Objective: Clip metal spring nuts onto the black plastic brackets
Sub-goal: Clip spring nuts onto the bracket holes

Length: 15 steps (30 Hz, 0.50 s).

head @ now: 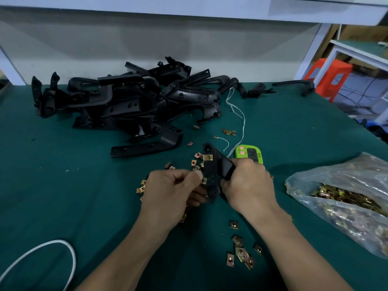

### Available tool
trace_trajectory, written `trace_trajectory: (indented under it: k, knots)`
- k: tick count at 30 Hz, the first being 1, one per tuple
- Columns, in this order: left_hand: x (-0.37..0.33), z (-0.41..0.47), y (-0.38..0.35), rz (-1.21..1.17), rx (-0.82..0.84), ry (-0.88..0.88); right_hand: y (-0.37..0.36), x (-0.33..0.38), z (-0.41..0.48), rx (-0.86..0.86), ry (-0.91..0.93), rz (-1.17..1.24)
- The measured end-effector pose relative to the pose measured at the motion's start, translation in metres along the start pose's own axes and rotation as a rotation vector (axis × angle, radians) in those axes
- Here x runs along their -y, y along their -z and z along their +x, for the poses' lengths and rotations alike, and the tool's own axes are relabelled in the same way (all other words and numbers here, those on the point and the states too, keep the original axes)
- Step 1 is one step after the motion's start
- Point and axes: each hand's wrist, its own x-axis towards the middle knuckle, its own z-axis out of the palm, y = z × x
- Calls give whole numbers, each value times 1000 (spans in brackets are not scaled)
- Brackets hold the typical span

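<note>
My right hand [248, 183] grips a black plastic bracket [212, 171] held upright over the green mat. One brass spring nut [208, 157] sits clipped near the bracket's upper end. My left hand [174, 190] pinches a second spring nut [204, 181] against the bracket's left edge, lower down; my thumb hides most of that nut. Loose spring nuts [241, 252] lie scattered on the mat around and below my hands.
A heap of black brackets [126, 103] fills the back left of the table. An open plastic bag of spring nuts [344, 198] lies at the right. A green timer [249, 154] sits behind my right hand. White string [237, 114] and a white cable [42, 255] lie on the mat.
</note>
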Motion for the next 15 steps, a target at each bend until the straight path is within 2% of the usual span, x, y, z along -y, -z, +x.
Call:
trace_trajectory:
  k: [3, 8, 15]
  knots:
    - [4, -1, -4, -51, -117, -13, 2, 2, 0, 4, -3, 2]
    - [10, -3, -14, -125, -196, 19, 1, 5, -2, -48, -6, -83]
    - [17, -7, -21, 13, -264, -80, -1, 6, -4, -31, -19, -124]
